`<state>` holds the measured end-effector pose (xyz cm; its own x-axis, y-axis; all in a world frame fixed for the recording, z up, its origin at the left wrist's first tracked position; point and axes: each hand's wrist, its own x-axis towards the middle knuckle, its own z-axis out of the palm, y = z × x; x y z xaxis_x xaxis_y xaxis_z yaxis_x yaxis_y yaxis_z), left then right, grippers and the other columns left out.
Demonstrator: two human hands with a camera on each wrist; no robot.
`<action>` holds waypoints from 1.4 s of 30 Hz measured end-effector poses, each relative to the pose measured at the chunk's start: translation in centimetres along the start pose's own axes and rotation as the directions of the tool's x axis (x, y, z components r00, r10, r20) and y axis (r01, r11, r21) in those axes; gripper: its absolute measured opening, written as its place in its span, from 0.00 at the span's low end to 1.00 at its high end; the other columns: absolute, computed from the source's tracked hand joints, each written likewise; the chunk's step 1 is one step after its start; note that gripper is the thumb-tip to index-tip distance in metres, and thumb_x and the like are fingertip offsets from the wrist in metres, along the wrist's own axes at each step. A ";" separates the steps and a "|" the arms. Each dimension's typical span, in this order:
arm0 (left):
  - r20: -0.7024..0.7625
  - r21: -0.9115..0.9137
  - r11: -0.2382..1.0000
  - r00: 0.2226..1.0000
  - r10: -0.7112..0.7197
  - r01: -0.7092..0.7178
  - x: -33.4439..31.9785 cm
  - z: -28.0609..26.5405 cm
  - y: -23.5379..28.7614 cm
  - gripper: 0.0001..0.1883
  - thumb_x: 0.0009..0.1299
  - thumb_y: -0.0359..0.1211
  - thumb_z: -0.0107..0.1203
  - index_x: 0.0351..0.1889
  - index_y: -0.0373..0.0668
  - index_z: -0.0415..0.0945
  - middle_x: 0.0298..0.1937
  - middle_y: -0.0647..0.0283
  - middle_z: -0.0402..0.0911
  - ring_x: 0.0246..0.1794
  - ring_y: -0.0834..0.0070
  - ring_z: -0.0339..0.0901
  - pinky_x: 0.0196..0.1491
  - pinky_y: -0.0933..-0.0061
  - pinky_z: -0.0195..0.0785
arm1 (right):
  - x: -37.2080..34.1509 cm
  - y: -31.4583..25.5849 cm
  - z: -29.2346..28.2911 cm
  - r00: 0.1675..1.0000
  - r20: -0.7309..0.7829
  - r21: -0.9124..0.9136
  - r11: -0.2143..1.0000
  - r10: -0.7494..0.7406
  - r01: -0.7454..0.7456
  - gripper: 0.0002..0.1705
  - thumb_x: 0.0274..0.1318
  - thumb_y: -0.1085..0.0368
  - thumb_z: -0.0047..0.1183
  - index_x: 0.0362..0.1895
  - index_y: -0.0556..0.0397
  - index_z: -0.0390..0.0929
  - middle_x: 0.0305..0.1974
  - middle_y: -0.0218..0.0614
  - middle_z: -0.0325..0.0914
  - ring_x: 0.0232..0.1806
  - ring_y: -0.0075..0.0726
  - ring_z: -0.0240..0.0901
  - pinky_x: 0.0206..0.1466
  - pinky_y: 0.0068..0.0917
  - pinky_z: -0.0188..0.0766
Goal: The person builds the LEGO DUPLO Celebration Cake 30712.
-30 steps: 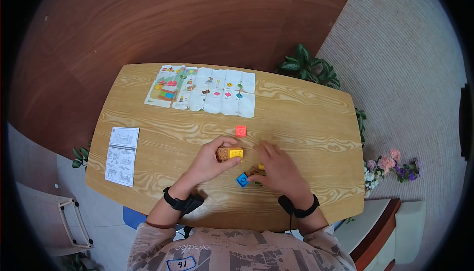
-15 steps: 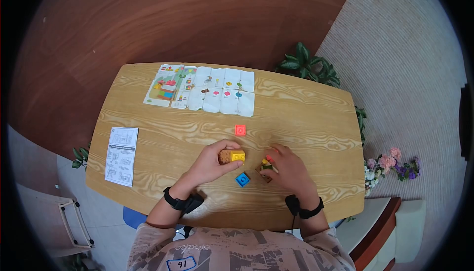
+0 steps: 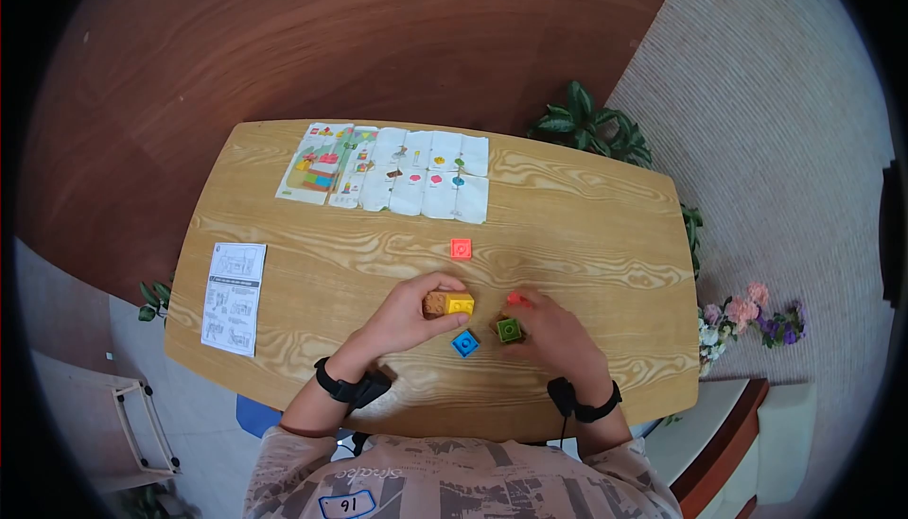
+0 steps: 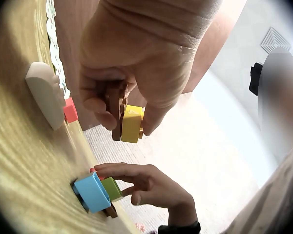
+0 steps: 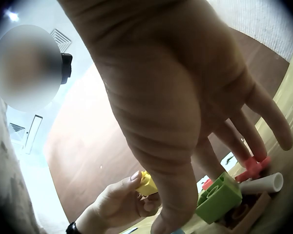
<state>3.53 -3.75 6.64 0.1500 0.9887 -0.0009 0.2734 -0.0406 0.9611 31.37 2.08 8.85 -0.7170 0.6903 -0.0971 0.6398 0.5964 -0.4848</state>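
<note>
My left hand (image 3: 395, 319) pinches a brown studded plate (image 3: 434, 304) with a yellow brick (image 3: 460, 304) on it, held above the table. My right hand (image 3: 560, 337) hovers low over a small group of pieces, fingers spread and thumb apart. Between thumb and fingers sits a green brick (image 5: 219, 201). One fingertip is right at a red flower-like piece (image 5: 254, 168), beside a white tube (image 5: 267, 184) and a brown piece (image 5: 250, 214). A blue brick (image 3: 465, 343) stands just left of this group.
A coral-red brick (image 3: 461, 249) lies farther back. In the left wrist view a pale curved piece (image 4: 43, 92) lies under the left hand. Unfolded picture instructions (image 3: 407, 199) lie at the table's far side, a printed sheet (image 3: 233, 300) at the left.
The left hand has shifted slightly right and nearer with its bricks. The right hand has moved right, away from the blue brick, and the green brick now shows by its thumb.
</note>
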 end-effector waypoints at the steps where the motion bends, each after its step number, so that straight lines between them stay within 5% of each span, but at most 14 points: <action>1: 0.003 0.007 1.000 1.000 0.003 -0.003 0.0 0.0 -0.1 0.22 0.71 0.31 0.75 0.60 0.36 0.81 0.50 0.64 0.88 0.50 0.82 0.83 0.54 0.75 0.79 | -0.1 -0.3 0.0 1.000 0.027 0.010 1.000 0.007 -0.007 0.33 0.49 0.59 0.78 0.60 0.47 0.83 0.67 0.45 0.77 0.66 0.56 0.77 0.66 0.45 0.77; 13: -0.002 -0.006 1.000 1.000 0.012 -0.012 0.0 0.1 -0.1 0.22 0.72 0.31 0.74 0.61 0.36 0.81 0.52 0.63 0.88 0.51 0.81 0.83 0.56 0.74 0.78 | 1.2 -0.7 1.3 0.997 -0.036 0.032 0.997 -0.065 0.066 0.26 0.49 0.67 0.74 0.55 0.50 0.86 0.64 0.45 0.79 0.65 0.56 0.78 0.66 0.45 0.77; 22: 0.046 0.047 0.990 0.990 0.132 -0.134 -0.1 -0.3 0.3 0.24 0.68 0.26 0.74 0.63 0.40 0.83 0.58 0.61 0.85 0.58 0.75 0.83 0.60 0.72 0.77 | 1.7 -1.2 0.7 0.988 -0.130 -0.046 0.996 -0.081 0.075 0.24 0.54 0.58 0.74 0.55 0.47 0.87 0.63 0.43 0.81 0.62 0.55 0.80 0.61 0.45 0.80; 28: 0.067 0.017 0.982 0.980 0.187 -0.189 -0.2 -0.3 -0.4 0.27 0.67 0.23 0.73 0.65 0.40 0.81 0.60 0.61 0.83 0.61 0.73 0.82 0.65 0.68 0.76 | 1.7 -2.1 -0.3 0.961 -0.275 0.101 0.992 -0.040 0.070 0.21 0.60 0.58 0.71 0.54 0.50 0.80 0.48 0.45 0.85 0.50 0.56 0.83 0.52 0.48 0.80; 31: 0.116 -0.043 0.989 0.982 0.148 -0.144 -0.3 -0.4 -0.2 0.28 0.68 0.21 0.73 0.66 0.39 0.80 0.63 0.60 0.81 0.63 0.72 0.80 0.67 0.67 0.75 | 1.7 -3.3 -1.0 0.976 -0.208 0.199 0.980 0.057 -0.015 0.16 0.66 0.58 0.66 0.51 0.50 0.79 0.39 0.45 0.85 0.42 0.59 0.84 0.45 0.50 0.78; 34: 0.102 -0.082 0.983 0.980 0.171 -0.163 -0.5 -0.3 0.8 0.28 0.70 0.24 0.72 0.68 0.40 0.79 0.64 0.58 0.80 0.65 0.68 0.79 0.68 0.65 0.74 | 1.8 -3.2 -0.9 0.970 -0.240 0.226 0.969 -0.042 0.098 0.13 0.69 0.58 0.63 0.50 0.49 0.79 0.35 0.45 0.84 0.37 0.59 0.83 0.41 0.50 0.77; 37: 0.141 0.001 0.977 0.967 0.213 -0.215 -0.5 -0.6 1.9 0.24 0.72 0.26 0.70 0.67 0.41 0.80 0.62 0.57 0.80 0.62 0.65 0.80 0.65 0.63 0.73 | 1.8 -3.1 -0.9 0.961 -0.268 0.217 0.967 -0.074 0.135 0.12 0.69 0.60 0.64 0.51 0.50 0.81 0.38 0.42 0.85 0.29 0.48 0.82 0.35 0.37 0.77; 42: 0.121 -0.043 0.963 0.956 0.268 -0.264 -0.4 -0.4 1.1 0.19 0.73 0.28 0.70 0.62 0.42 0.84 0.54 0.60 0.81 0.54 0.68 0.79 0.57 0.66 0.72 | 1.8 -3.8 -1.7 0.960 -0.271 0.299 0.941 -0.075 0.158 0.09 0.73 0.59 0.60 0.48 0.50 0.79 0.32 0.43 0.85 0.31 0.52 0.83 0.37 0.43 0.76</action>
<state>3.37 -4.11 7.83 0.3312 0.9168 0.2232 0.1825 -0.2943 0.9381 28.09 1.76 11.97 -0.6608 0.7289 0.1790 0.4059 0.5476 -0.7317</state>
